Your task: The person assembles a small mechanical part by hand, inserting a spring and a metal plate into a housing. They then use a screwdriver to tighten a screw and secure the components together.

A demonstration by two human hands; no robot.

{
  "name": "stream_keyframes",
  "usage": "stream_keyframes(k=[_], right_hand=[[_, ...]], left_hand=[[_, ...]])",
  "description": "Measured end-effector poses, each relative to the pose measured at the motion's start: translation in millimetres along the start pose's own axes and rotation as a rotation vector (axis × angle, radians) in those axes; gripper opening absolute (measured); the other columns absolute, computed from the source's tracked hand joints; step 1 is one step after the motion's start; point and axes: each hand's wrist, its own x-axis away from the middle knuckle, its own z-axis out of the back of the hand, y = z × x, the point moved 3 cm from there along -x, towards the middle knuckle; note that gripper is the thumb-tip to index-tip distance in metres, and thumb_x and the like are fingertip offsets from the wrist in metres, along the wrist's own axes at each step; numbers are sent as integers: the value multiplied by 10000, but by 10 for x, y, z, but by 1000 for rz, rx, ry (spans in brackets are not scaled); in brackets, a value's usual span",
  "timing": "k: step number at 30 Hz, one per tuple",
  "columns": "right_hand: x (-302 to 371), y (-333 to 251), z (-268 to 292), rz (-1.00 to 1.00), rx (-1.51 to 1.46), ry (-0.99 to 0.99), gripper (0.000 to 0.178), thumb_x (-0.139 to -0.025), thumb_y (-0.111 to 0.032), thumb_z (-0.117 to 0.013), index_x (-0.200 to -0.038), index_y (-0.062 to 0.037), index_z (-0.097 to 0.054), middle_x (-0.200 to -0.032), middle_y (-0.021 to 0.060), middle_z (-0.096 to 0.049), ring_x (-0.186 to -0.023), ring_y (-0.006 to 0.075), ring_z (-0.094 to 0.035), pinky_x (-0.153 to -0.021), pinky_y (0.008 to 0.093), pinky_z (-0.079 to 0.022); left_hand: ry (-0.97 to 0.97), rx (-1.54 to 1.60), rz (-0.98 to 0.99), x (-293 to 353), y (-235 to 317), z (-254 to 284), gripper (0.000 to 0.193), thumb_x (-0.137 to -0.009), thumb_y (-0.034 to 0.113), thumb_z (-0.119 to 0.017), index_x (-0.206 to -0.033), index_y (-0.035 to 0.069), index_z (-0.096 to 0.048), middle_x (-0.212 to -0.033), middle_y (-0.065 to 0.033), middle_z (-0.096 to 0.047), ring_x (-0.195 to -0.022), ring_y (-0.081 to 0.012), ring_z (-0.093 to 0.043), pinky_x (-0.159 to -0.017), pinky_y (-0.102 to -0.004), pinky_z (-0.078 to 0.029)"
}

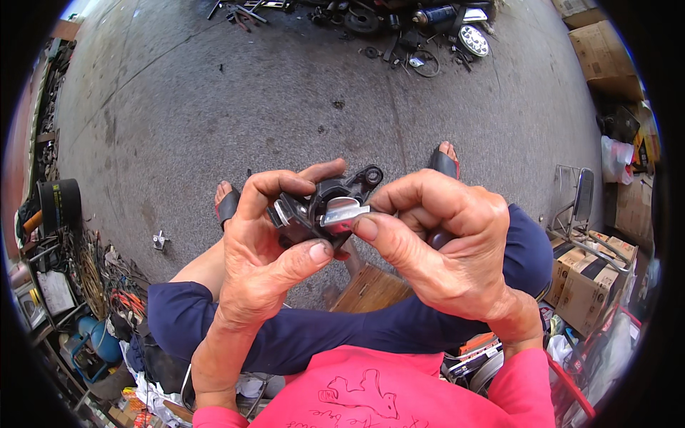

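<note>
A black plastic mechanical part [330, 191] with a ring-shaped lug at its upper right is held in front of me. My left hand [260, 250] grips it from the left, thumb below and fingers around the back. Between the thumb and index finger of my right hand [449, 250] is a small silver metal piece [344, 216], which lies against the front of the black part. Whether the two are joined, I cannot tell. A dark rounded object [439, 238] shows in my right palm, mostly hidden by the curled fingers.
Below my hands stands a wooden block [371, 289] between my legs. Loose machine parts [421, 43] lie on the far concrete floor. Cardboard boxes [589, 282] and a metal-framed folding chair [581, 203] are at the right. Cables and a blue tank [103, 342] crowd the left.
</note>
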Motion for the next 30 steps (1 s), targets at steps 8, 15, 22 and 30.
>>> stream_keyframes(k=[8, 15, 22, 30], right_hand=[[-10, 21, -51, 76, -31, 42, 109, -815, -73, -689, -789, 8, -620, -525, 2, -594, -471, -12, -475, -411, 161, -325], [-56, 65, -37, -52, -162, 33, 122, -855, -82, -653, -821, 27, -609, -596, 14, -632, -516, -20, -475, -435, 153, -321], [-110, 62, -20, -176, -270, 4, 149, -860, -100, -656, -838, 40, -610, -626, 26, -640, -564, -4, -493, -473, 163, -350], [-145, 129, -40, -268, -451, -28, 161, -863, -109, -650, -851, 47, -612, -669, 60, -661, -622, 43, -573, -530, 177, -432]], left_hand=[[9, 34, 56, -7, -34, -25, 522, -752, 14, -694, -1183, 44, -400, -1382, -261, -334, -1087, -242, -560, -814, -376, -552], [31, 58, 91, -37, -43, -33, 530, -744, 12, -691, -1184, 47, -397, -1377, -263, -334, -1124, -297, -535, -790, -387, -562], [41, 97, 127, -21, -56, -24, 527, -744, 17, -693, -1181, 54, -399, -1381, -247, -340, -1146, -317, -520, -773, -393, -560], [100, 91, 149, -13, -92, -26, 559, -721, 13, -681, -1201, 100, -409, -1357, -164, -396, -1066, -288, -546, -723, -380, -545]])
